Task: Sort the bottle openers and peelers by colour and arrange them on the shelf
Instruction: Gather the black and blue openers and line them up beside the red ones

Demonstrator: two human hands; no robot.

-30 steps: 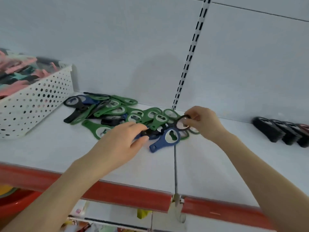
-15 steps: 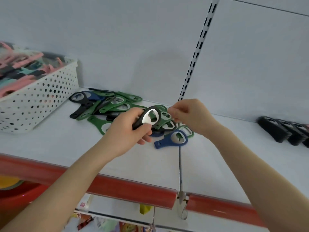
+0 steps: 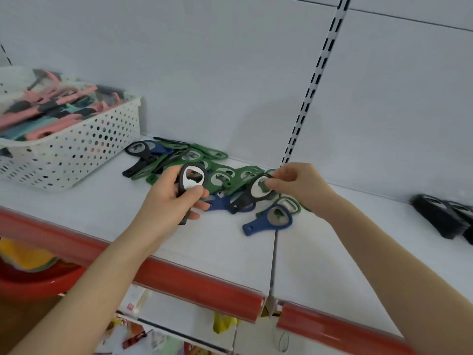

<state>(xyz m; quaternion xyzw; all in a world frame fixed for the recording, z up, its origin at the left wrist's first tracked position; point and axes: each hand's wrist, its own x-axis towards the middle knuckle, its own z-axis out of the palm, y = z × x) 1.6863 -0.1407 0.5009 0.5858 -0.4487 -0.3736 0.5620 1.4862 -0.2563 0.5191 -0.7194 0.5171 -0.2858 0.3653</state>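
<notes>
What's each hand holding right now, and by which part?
The left hand grips one black bottle opener by its handle; the right hand pinches a second black opener at its head.

White shelf (image 3: 84,208) had a red front strip (image 3: 199,285) along its 6 o'clock edge, and a seam (image 3: 274,252) split it into two boards. A white perforated basket (image 3: 76,149) sat at 9 o'clock. A heap of green bottle openers (image 3: 245,172) lay overlapping at centre, near the back wall. A black opener (image 3: 139,155) lay at the heap's 9 o'clock end, touching the greens. A blue opener (image 3: 268,221) lay at the heap's 5 o'clock, head by the seam, handle pointing to 8 o'clock. A row of black items (image 3: 440,219) stood at 3 o'clock, well apart from the heap, too blurred to identify.
</notes>
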